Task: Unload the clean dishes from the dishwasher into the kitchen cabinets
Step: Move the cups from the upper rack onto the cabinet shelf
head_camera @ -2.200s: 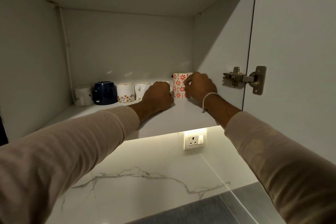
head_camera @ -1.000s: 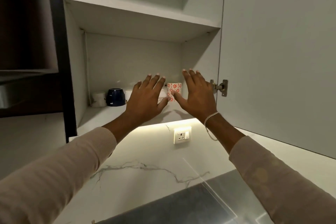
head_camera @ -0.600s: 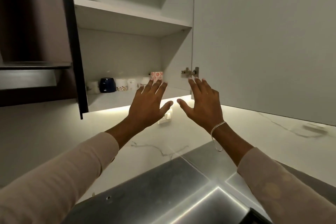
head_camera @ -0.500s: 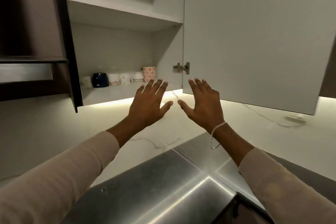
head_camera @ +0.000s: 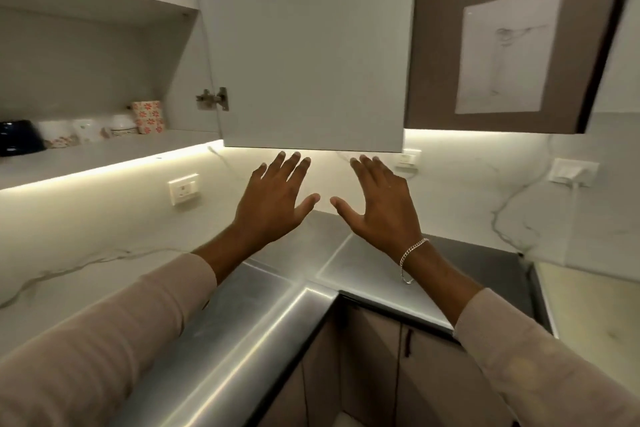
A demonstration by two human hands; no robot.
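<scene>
My left hand [head_camera: 273, 199] and my right hand [head_camera: 379, 203] are both held out flat over the steel counter corner, fingers spread, holding nothing. Up at the left, the open cabinet's lower shelf [head_camera: 104, 152] carries a row of cups: a white cup with red flowers [head_camera: 148, 117] at the right end, pale patterned cups [head_camera: 83, 132] beside it and a dark blue cup [head_camera: 17, 140] at the left edge. The cabinet door [head_camera: 304, 45] hangs open just above my fingertips. No dishwasher is in view.
A steel countertop [head_camera: 242, 322] turns a corner below my arms, with brown base cabinets [head_camera: 374, 367] under it. Marble backsplash carries wall sockets [head_camera: 184, 188]. A brown wall cabinet [head_camera: 485, 38] with a taped paper sheet [head_camera: 505, 52] is at the right.
Both hands let go of the cups on the shelf and drew back, open. My view has swung right and down, from the shelf to the counter corner.
</scene>
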